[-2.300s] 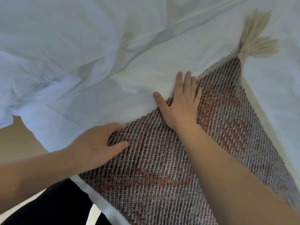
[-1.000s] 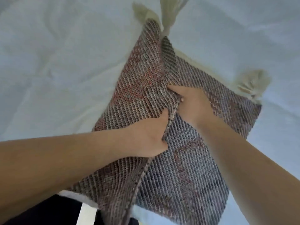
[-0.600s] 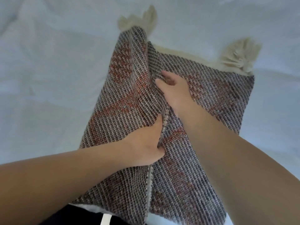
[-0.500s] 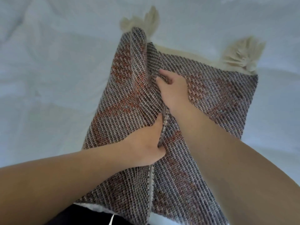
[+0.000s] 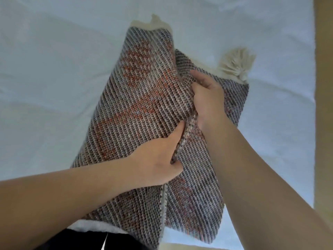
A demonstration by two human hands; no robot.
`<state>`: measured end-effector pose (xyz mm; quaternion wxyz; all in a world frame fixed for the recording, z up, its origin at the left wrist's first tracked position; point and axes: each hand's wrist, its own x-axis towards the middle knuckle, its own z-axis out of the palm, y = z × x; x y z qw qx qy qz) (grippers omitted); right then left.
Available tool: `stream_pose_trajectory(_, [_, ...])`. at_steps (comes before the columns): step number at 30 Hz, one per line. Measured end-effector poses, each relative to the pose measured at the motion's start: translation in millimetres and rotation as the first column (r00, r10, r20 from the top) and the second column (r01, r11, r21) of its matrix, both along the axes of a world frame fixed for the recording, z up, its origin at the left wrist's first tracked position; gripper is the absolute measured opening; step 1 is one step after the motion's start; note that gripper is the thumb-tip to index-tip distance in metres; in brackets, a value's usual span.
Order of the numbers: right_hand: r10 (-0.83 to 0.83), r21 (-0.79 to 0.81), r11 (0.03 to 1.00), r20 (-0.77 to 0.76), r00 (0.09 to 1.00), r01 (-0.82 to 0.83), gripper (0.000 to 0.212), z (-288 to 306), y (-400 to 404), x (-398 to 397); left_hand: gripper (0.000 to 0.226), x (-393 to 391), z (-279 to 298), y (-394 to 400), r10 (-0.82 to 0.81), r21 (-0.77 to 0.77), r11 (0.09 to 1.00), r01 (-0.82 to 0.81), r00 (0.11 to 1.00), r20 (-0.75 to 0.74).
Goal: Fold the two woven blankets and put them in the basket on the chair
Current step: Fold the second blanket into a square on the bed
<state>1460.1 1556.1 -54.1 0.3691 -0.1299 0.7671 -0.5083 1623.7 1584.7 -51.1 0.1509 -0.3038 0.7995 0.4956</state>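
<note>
Blanket: woven blanket (image 5: 144, 109), coarse diagonal twill in grey, cream and dark thread with rust-orange diamond patches; lying partly folded across the white sheet (image 5: 54, 78), centre frame.
Fold: left half raised into a rounded hump and doubled toward the middle; right half flat beneath, its edge running down toward the near side of the bed.
Edge: braided selvedge, pale and speckled, pinched up as a ridge between the two hands.
Left hand: left hand (image 5: 156, 163) closed around the selvedge, thumb pressed on top of the weave, fingers tucked under the raised layer.
Right hand: right hand (image 5: 207, 98) clenched on the same folded edge further up, fingers curled into the cloth, knuckles up.
Tassels: cream tassel (image 5: 236, 64), thick and frayed, splayed on the sheet at the far right corner; another cream tassel tuft (image 5: 155, 21) peeking behind the top of the hump.
Sheet: smooth white cotton, soft shallow creases.
Surround: tan floor (image 5: 324, 105) along the right margin; dark clothing (image 5: 86, 240) at the bottom edge.
</note>
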Motion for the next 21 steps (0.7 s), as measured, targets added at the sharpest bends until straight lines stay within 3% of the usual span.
stream_pose_trajectory(2, [0.007,0.026,1.0,0.154,0.988,-0.011,0.037,2,8,-18,0.094,-10,3,8,0.007,0.057,0.998,-0.005,0.999,-0.034])
stream_pose_trajectory(5, [0.127,0.065,0.985,0.358,0.925,-0.16,0.026,-8,15,-44,0.094,-26,0,27,0.017,0.084,0.996,-0.017,1.0,-0.008])
stream_pose_trajectory(9, [0.216,0.031,0.969,0.369,0.904,-0.244,0.037,-38,6,-62,0.096,-46,-12,42,-0.014,0.07,0.997,0.008,0.995,0.096])
stream_pose_trajectory(11, [0.222,-0.046,0.975,0.313,0.923,-0.219,0.047,-48,8,-74,0.097,-60,-20,45,0.041,0.056,0.997,-0.049,0.99,0.133])
stream_pose_trajectory(16, [0.153,-0.174,0.97,-0.119,0.981,-0.172,0.052,-35,52,-128,0.097,-110,-23,76,0.048,0.106,0.992,-0.065,0.987,0.151])
stream_pose_trajectory(19, [-0.01,-0.309,0.95,-0.188,0.982,-0.05,0.05,-25,74,-162,0.098,-148,-22,91,0.045,0.127,0.99,-0.058,0.993,0.108])
stream_pose_trajectory(21, [-0.054,-0.277,0.961,-0.239,0.969,-0.015,0.049,-32,88,-173,0.1,-167,-27,102,0.032,0.133,0.99,-0.048,0.992,0.12])
